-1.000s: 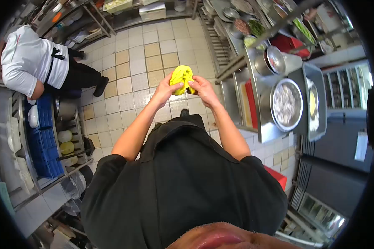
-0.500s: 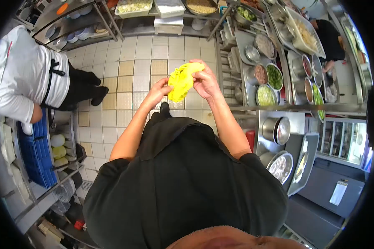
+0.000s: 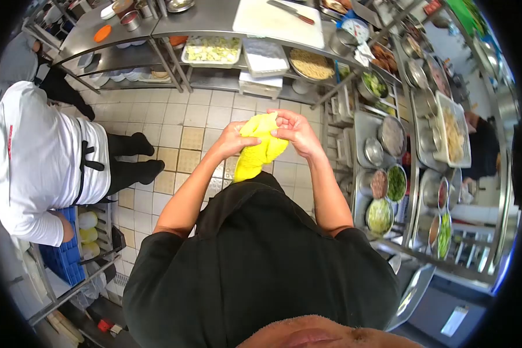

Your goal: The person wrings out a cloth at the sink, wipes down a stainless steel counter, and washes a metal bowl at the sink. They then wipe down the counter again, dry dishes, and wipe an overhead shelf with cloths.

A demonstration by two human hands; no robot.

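Note:
A crumpled yellow cloth [image 3: 258, 152] hangs in front of my body, above the tiled floor, its lower end drooping near my black apron. At its left edge my left hand [image 3: 233, 141] grips it, thumb pressed on the front. My right hand [image 3: 298, 136] pinches the upper right part between thumb and fingers. Parts of the fingers are hidden behind the fabric.
Ahead, a steel table carries a white cutting board [image 3: 252, 23] and a knife [image 3: 303, 17]. A person in a white top [image 3: 52, 151] stands at left, near a blue crate [image 3: 65, 264]. On the right, a steel rack holds food bowls, including chopped greens [image 3: 396, 182].
My view has tilted up, bringing the cutting board and knife into sight. The cloth is less bunched and hangs longer, with my hands at its upper part.

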